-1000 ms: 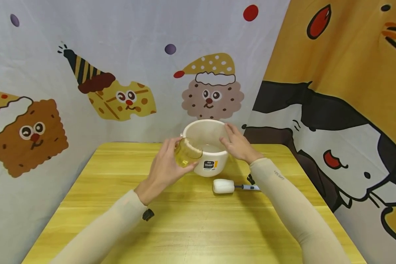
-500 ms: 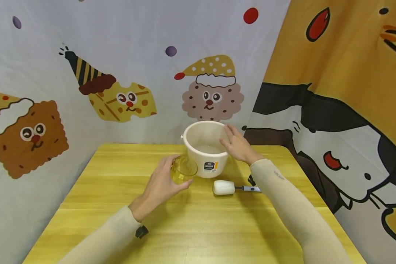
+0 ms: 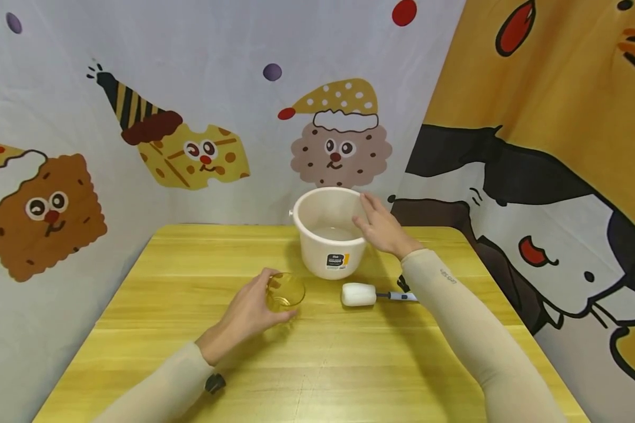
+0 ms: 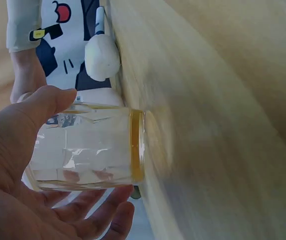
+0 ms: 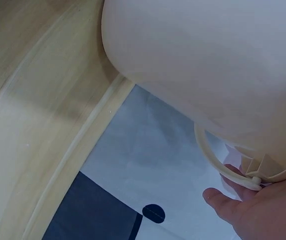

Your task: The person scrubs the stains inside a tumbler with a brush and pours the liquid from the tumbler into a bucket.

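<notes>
My left hand grips a clear amber drinking glass from its left side, thumb nearer me and fingers on the far side. In the left wrist view the glass is upright, its base right at the tabletop, with the thumb and curled fingers on opposite sides. My right hand holds the right rim of a white plastic bucket, thumb over the inner side. The right wrist view shows the bucket's outer wall and its handle beside the fingers.
A sponge brush with a white head lies in front of the bucket, its handle end hidden by the right sleeve. The wooden table backs onto a cartoon-printed cloth, which also hangs along both sides.
My left hand has carried the glass from the bucket's front left rim down and toward me to the table, turning it from tilted to upright. The right hand stays at the rim.
</notes>
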Motion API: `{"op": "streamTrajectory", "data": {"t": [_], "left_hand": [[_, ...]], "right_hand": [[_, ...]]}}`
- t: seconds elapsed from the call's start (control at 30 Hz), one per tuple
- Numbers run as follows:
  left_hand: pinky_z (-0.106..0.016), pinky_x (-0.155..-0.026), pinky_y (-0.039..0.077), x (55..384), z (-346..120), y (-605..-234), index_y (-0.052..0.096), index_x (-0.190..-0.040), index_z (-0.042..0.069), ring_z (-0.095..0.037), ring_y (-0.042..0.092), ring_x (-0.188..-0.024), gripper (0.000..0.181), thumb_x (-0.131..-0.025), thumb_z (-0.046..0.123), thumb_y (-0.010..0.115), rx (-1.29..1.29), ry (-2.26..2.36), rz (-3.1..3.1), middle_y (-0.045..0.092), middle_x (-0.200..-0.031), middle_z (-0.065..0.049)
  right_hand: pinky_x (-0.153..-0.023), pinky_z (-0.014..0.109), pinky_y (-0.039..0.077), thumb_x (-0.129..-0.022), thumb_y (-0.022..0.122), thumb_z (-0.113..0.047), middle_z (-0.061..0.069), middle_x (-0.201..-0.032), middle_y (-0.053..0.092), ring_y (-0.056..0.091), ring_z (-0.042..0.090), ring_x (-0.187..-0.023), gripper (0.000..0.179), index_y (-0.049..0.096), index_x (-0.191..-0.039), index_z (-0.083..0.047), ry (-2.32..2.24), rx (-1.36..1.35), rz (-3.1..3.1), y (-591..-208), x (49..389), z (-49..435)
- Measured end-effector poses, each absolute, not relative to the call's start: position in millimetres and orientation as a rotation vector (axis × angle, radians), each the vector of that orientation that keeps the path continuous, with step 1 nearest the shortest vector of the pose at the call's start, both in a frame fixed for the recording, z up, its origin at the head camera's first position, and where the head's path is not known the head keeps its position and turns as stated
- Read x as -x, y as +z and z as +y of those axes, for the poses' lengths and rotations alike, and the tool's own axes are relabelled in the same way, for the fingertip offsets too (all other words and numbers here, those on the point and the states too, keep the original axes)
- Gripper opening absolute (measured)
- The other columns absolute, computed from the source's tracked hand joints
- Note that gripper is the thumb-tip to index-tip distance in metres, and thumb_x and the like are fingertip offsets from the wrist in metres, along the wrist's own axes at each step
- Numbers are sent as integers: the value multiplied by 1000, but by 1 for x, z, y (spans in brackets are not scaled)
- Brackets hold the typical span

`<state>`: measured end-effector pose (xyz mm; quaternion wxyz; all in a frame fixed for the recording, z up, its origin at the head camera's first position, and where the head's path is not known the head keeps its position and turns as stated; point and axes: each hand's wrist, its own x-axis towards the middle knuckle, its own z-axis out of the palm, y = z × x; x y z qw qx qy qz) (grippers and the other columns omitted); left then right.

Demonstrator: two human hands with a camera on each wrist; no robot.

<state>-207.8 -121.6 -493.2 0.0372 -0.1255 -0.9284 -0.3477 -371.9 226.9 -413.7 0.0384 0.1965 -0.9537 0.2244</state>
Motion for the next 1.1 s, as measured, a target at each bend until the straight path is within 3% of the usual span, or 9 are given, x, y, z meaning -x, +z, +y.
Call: {"op": "streamTrajectory", "data": {"t": [0.4,0.67,0.8,1.1], "left_hand": [[-61,-108,68,203,-129,-501,59,-152,7,-45,79,-130,87,-85,39,106,418,-1175,-2878,80,-144,-23],[-59,-108,69,202,-134,-504,58,-153,7,-41,79,-129,90,-84,39,107,454,-1188,-2870,79,-145,-23],[-55,-102,71,201,-137,-504,57,-157,7,-38,80,-126,95,-84,39,108,472,-1184,-2871,78,-143,-21],[-66,-111,66,200,-141,-505,48,-172,10,-43,73,-137,113,-83,49,107,501,-1178,-2891,70,-156,-21]], "right_hand": [[-147,69,23,-122,40,-48,29,-194,15,26,54,-177,85,14,-184,3,689,-599,-2932,-417,368,229],[-147,69,23,-122,41,-48,28,-194,15,26,53,-178,85,14,-185,2,715,-608,-2926,-419,366,225],[-147,69,23,-122,41,-48,28,-194,15,26,53,-178,85,14,-185,2,725,-608,-2921,-420,365,222],[-147,68,23,-123,41,-50,24,-195,18,26,50,-179,83,18,-185,0,733,-568,-2908,-424,363,225]]}}
